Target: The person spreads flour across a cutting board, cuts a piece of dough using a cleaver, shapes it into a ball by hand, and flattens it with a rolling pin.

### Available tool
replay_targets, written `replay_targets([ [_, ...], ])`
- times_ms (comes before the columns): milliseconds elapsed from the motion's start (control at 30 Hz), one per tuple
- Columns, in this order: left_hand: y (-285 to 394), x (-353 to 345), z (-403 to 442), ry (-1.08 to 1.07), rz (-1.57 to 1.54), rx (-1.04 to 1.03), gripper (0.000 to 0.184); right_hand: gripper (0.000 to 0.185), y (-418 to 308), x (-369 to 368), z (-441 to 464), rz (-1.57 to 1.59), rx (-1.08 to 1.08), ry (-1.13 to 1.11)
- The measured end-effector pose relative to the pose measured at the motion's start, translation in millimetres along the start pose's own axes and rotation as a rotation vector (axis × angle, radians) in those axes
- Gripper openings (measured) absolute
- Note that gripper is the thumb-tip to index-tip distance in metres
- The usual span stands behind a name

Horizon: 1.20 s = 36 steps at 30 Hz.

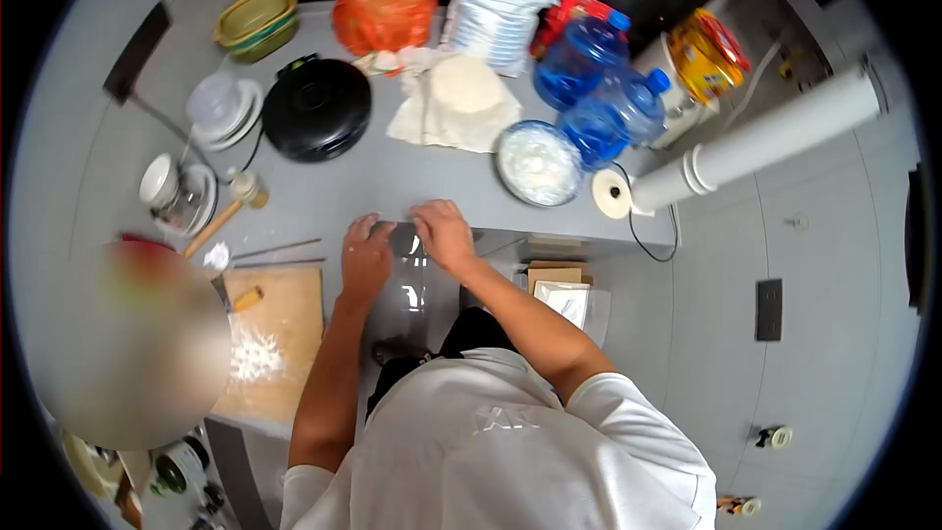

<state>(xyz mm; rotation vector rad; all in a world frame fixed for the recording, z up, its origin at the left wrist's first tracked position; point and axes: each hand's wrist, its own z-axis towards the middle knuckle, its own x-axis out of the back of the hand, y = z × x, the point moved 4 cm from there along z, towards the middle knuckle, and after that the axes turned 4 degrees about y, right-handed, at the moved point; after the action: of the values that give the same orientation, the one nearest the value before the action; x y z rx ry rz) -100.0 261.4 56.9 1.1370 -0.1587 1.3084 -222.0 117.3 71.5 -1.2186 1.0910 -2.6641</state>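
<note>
My left hand [366, 253] is at the front edge of the grey counter [422, 165], its thumb held apart from the fingers. A short gap to the right, my right hand [444, 232] touches the same edge with its fingers loosely bent. Neither hand has anything in it that I can see. Beyond them lie a black lidded electric pan [317, 108] and a pale round [465, 84] on a cream cloth [417, 116]. Farther right, a bowl [539, 163] holds something white.
Left: floury wooden board [280, 334], rolling pin [211, 229], chopsticks [280, 248], stacked dishes [228, 128]. Back: baskets [257, 22], orange bag [385, 16], white package [498, 18]. Right: blue water bottles [594, 64], paper roll [611, 193], white pipe [785, 132]. A blurred shape [137, 353] covers the lower left.
</note>
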Motion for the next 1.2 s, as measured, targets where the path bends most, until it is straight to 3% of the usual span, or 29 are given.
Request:
replay_targets([
  [133, 56.3, -87.7, 45.1, -0.148, -0.069, -0.134, 0.038, 0.019, 97.9, 90.9, -17.6, -0.068, -0.245, 0.101],
  [300, 122.9, -185.8, 99.4, -0.285, -0.095, -0.133, 0.039, 0.031, 206.8, 171.7, -19.7, -0.280, -0.291, 0.098],
  [433, 172.2, -239.8, 144.7, -0.368, 0.125, -0.010, 0.067, 0.056, 257.2, 204.8, 11.2, -0.551, -0.319, -0.020],
  [467, 179.7, -252.0, 154.4, -0.506, 0.223, 0.073, 0.089, 0.056, 261.9, 209.9, 17.3, -0.559, -0.343, -0.119],
  [567, 177.9, -287.2, 168.6, -0.653, 0.465, 0.051, 0.077, 0.034, 313.9, 190.5, 29.1, -0.643, -0.374, -0.434],
  [600, 168.4, -299.2, 170.4, -0.665, 0.451, 0.053, 0.071, 0.018, 328.2, 185.3, 25.9, -0.639, -0.256, -0.399],
  [667, 137.8, -315.9, 174.0, -0.689, 0.420, 0.057, 0.059, 0.017, 328.0, 197.5, 39.0, -0.445, -0.477, -0.308],
  [767, 119.6, -302.2, 198.7, -0.447, 0.200, 0.210, 0.047, 0.017, 351.7, 198.7, 54.5, -0.047, -0.687, -0.137],
  [800, 107.6, -303.4, 209.5, -0.330, 0.000, 0.199, 0.040, 0.018, 359.1, 197.6, 57.6, 0.100, -0.734, -0.070],
  [900, 106.9, -301.6, 246.4, -0.274, -0.216, 0.659, 0.037, 0.029, 326.2, 217.4, 85.3, 0.482, -1.054, 0.072],
  [1000, 114.4, -311.3, 260.4, -0.308, -0.318, 0.554, 0.041, 0.041, 317.8, 217.9, 104.4, 0.013, -0.390, 0.258],
  [1100, 121.2, -326.3, 261.6, -0.150, -0.282, -0.063, 0.050, 0.050, 320.6, 193.0, 105.6, -0.192, -0.244, -0.030],
  [1133, 114.5, -337.8, 257.6, -0.245, -0.291, -0.006, 0.054, 0.052, 318.2, 185.6, 104.9, -0.327, -0.076, 0.004],
  [1200, 121.2, -339.2, 252.4, -0.375, 0.018, -0.090, 0.054, 0.050, 326.3, 176.7, 104.2, -0.432, -0.021, -0.095],
])
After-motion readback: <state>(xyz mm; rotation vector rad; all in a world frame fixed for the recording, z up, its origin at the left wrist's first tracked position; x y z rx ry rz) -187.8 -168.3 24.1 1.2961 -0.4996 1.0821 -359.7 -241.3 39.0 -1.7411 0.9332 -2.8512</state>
